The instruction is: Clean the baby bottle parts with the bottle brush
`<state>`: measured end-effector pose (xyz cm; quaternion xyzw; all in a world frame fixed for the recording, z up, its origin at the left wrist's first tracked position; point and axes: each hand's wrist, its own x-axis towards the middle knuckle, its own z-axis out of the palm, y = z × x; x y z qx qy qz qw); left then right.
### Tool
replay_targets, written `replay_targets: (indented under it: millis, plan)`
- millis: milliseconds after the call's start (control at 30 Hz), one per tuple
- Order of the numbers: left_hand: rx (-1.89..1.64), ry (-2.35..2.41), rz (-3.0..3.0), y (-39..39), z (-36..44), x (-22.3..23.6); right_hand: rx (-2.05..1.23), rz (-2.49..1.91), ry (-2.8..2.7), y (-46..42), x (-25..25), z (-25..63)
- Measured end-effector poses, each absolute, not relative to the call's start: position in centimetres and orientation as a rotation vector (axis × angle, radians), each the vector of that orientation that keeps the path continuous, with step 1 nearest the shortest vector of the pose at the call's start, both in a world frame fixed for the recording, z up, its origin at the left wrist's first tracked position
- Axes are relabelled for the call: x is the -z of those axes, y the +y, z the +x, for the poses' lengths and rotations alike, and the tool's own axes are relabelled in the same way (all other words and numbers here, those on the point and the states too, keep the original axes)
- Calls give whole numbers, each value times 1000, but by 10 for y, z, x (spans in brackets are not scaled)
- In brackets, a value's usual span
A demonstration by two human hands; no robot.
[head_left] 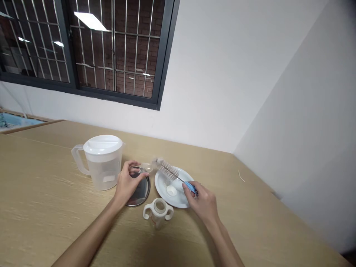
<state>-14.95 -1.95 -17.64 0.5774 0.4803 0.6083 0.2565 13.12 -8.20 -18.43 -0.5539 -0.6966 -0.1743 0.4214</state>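
My right hand (201, 202) is closed around the blue handle of a bottle brush (168, 170); its white bristles point up and left over a white plate (164, 187). A small white round piece (171, 190) lies on that plate. My left hand (128, 183) grips a clear nipple-shaped piece (144, 167) above a round metal dish (141, 193). An open baby bottle with two handles (158, 212) stands in front of both hands, near the table's front.
A clear plastic jug with a white lid (102, 161) stands left of the metal dish on the light wooden table (41, 200). White walls close the corner at the back and right. A barred window (83, 48) is above.
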Motion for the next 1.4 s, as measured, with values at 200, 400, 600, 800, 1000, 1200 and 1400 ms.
replay_targets:
  millis: [200, 400, 600, 800, 1000, 1200, 1400]
  plan:
    - [-1644, 1294, 1569, -19, -150, 177, 450, -1352, -1715, -82, 182, 132]
    - [-1659, 1287, 1565, -21, -149, 175, 422, -1358, -1759, -83, 182, 130]
    - [-1662, 1278, 1575, -21, -149, 177, 450, -1434, -1682, -82, 184, 132]
    - [-1647, 1306, 1578, -20, -149, 176, 421, -1344, -1721, -83, 183, 131]
    - [-1660, 1269, 1572, -21, -148, 175, 451, -1375, -1739, -81, 185, 130]
    - [-1640, 1306, 1567, -21, -149, 176, 432, -1334, -1714, -83, 183, 132]
    - [-1635, 1268, 1584, -21, -149, 176, 390, -1296, -1788, -84, 182, 128]
